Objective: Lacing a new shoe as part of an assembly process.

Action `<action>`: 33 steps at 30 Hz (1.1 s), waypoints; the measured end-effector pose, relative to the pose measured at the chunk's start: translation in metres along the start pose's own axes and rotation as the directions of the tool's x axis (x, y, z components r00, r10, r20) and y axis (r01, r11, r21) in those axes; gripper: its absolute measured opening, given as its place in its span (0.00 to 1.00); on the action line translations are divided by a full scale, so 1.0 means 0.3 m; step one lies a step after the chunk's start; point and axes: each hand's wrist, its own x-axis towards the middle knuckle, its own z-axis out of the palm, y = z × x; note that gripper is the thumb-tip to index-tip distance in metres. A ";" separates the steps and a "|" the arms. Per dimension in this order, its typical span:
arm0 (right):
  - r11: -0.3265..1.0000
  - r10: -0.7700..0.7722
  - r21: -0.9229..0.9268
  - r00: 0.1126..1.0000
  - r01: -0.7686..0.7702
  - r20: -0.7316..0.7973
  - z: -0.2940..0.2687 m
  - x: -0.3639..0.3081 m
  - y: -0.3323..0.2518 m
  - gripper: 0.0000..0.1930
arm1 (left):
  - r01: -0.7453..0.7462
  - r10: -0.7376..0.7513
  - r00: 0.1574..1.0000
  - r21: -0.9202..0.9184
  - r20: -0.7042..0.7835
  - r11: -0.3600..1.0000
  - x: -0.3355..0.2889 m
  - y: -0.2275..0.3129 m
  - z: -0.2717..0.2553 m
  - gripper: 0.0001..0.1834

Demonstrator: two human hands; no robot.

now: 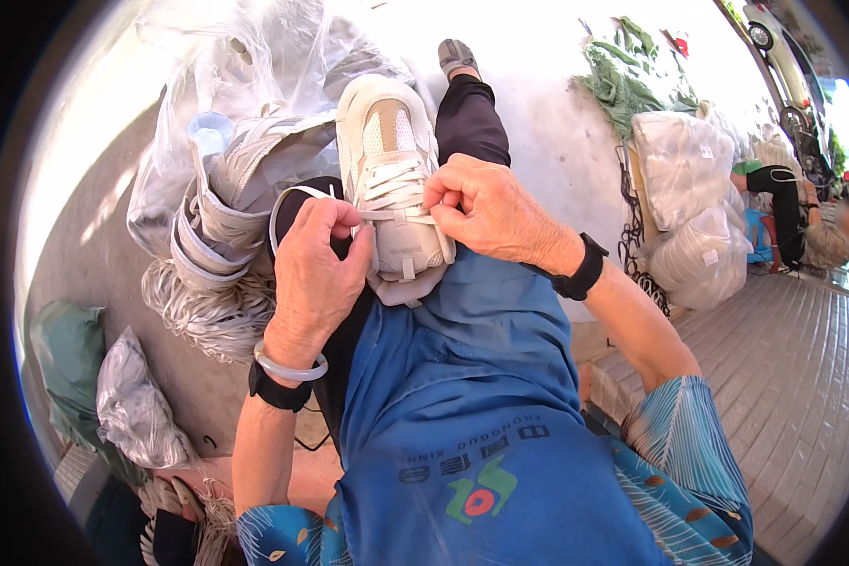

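A beige and white sneaker (354, 123) rests on my lap, over the blue apron (491, 330), its toe pointing away from me. White shoelace (393, 182) crosses its tongue in several rows. My left hand (316, 259) is at the shoe's left side, thumb and forefinger pinched on the lace. On the right side, my right hand (491, 209) is closed, with the lace between thumb and curled fingers. A loose lace end loops out beside my left hand. Exactly where the lace runs inside the right fingers is hidden.
Left of the shoe lie stacked grey-beige shoe uppers (241, 174), clear plastic wrap (283, 47) and a bundle of laces (203, 307). Wrapped packs (684, 165), green netting (623, 90) and a dark chain (629, 222) are at right. Another person (825, 236) sits far right.
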 end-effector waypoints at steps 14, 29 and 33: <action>0.864 0.245 0.379 0.933 -0.333 0.262 -0.014 0.019 0.010 0.02 | -0.009 0.023 0.991 -0.101 0.132 0.995 0.029 0.065 0.036 0.13; 0.878 0.315 0.373 0.949 -0.299 0.018 -0.068 -0.035 0.045 0.06 | 0.219 -0.104 0.927 -0.296 0.360 0.930 0.040 0.051 0.008 0.10; 0.976 0.112 0.197 0.989 -0.091 -0.099 -0.038 -0.054 0.016 0.05 | 0.205 -0.119 0.930 -0.223 0.346 0.953 0.060 0.085 -0.002 0.10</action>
